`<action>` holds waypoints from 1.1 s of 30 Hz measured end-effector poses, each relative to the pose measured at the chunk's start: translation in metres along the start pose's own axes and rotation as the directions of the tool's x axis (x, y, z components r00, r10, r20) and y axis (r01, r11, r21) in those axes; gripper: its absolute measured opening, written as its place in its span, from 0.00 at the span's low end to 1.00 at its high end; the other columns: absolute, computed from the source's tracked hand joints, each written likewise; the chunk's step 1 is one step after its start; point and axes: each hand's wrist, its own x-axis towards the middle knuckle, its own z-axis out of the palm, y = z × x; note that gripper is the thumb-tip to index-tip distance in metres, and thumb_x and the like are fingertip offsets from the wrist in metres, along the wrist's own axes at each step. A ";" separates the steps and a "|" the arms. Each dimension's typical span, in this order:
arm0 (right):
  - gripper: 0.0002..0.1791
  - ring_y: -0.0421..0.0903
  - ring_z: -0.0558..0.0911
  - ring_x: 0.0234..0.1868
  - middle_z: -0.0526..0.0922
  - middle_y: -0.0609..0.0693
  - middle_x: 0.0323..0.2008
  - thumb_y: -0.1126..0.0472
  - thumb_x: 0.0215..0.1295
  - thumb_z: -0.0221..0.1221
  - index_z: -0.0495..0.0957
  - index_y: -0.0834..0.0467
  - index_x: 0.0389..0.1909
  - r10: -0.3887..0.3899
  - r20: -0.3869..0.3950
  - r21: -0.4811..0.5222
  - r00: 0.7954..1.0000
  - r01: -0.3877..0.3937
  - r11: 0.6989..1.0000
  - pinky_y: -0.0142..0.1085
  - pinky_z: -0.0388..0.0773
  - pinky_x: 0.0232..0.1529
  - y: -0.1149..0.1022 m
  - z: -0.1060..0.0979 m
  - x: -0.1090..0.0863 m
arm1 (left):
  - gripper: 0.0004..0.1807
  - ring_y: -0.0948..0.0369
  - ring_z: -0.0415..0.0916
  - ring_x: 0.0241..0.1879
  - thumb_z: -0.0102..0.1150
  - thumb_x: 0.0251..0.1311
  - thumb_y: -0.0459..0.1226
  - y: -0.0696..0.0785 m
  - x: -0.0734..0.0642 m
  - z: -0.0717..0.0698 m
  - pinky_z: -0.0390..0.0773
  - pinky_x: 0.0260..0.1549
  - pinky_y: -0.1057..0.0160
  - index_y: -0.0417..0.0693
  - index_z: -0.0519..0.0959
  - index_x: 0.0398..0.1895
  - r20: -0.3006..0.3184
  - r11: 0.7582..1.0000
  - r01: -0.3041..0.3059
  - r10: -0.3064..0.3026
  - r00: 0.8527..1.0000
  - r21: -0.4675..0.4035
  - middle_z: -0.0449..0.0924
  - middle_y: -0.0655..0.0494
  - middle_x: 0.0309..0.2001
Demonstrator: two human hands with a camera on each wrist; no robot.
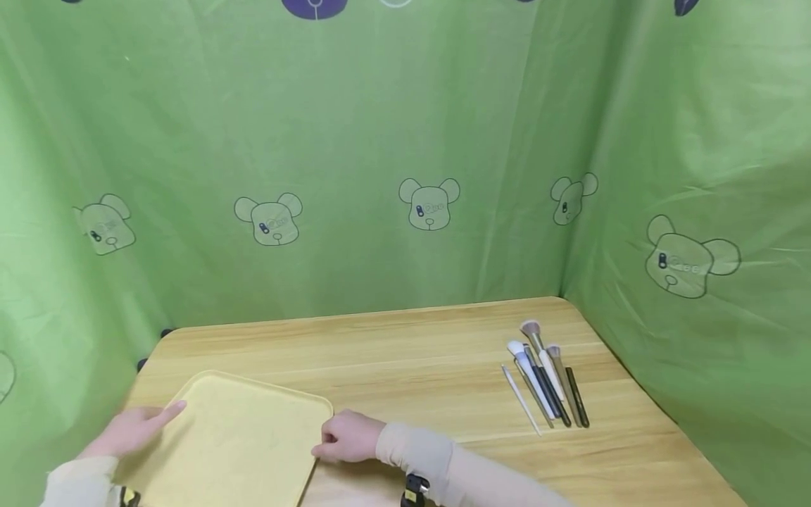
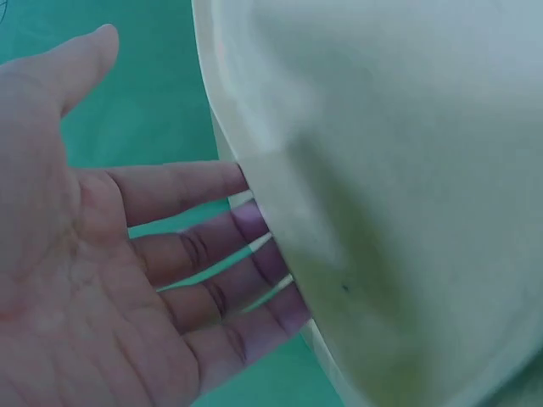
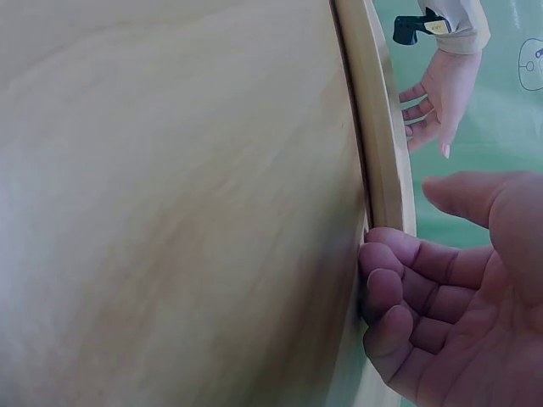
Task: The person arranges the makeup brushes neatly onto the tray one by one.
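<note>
A pale yellow rectangular tray with a raised rim lies at the front left of the wooden table. My left hand is at its left side; in the left wrist view its fingers stretch out nearly straight to the tray's edge, thumb held apart. At the tray's right side, my right hand has its fingers curled at the rim. The right wrist view shows those fingertips tucked at the low edge of the tray wall, with the thumb above and spread away.
Several makeup brushes lie grouped at the table's right side, bristles mostly toward the back. Green curtains printed with bear heads surround the table at the back and sides.
</note>
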 end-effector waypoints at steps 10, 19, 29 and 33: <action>0.18 0.31 0.68 0.18 0.71 0.35 0.16 0.47 0.65 0.57 0.75 0.50 0.18 0.079 -0.001 0.001 0.997 -0.079 0.997 0.20 0.65 0.26 0.005 -0.003 -0.004 | 0.49 0.27 0.68 0.55 0.29 0.69 0.63 0.014 -0.001 0.004 0.71 0.53 0.34 0.19 0.68 0.58 -0.006 0.997 -0.016 0.017 1.000 0.069 0.70 0.22 0.57; 0.18 0.33 0.68 0.19 0.71 0.38 0.17 0.48 0.66 0.58 0.73 0.52 0.18 0.181 0.009 0.066 0.983 -0.181 0.981 0.24 0.68 0.25 0.023 -0.017 -0.010 | 0.48 0.29 0.72 0.52 0.33 0.69 0.63 0.042 -0.006 0.008 0.72 0.52 0.34 0.19 0.72 0.54 0.000 0.995 -0.041 0.041 0.999 0.096 0.74 0.22 0.52; 0.16 0.34 0.66 0.18 0.69 0.40 0.15 0.57 0.61 0.61 0.72 0.54 0.15 0.206 -0.027 0.119 0.978 -0.202 0.972 0.25 0.64 0.22 0.056 -0.030 -0.011 | 0.47 0.38 0.79 0.43 0.38 0.67 0.64 0.065 -0.003 0.016 0.76 0.47 0.39 0.21 0.75 0.49 -0.018 0.995 -0.043 0.045 0.999 0.087 0.79 0.26 0.47; 0.12 0.35 0.67 0.18 0.74 0.43 0.15 0.61 0.58 0.62 0.74 0.57 0.17 0.221 -0.037 0.144 0.974 -0.214 0.966 0.25 0.64 0.21 0.066 -0.036 -0.013 | 0.44 0.48 0.80 0.36 0.40 0.66 0.64 0.078 -0.003 0.019 0.79 0.39 0.46 0.24 0.77 0.45 -0.027 0.996 -0.039 0.041 0.999 0.083 0.82 0.32 0.42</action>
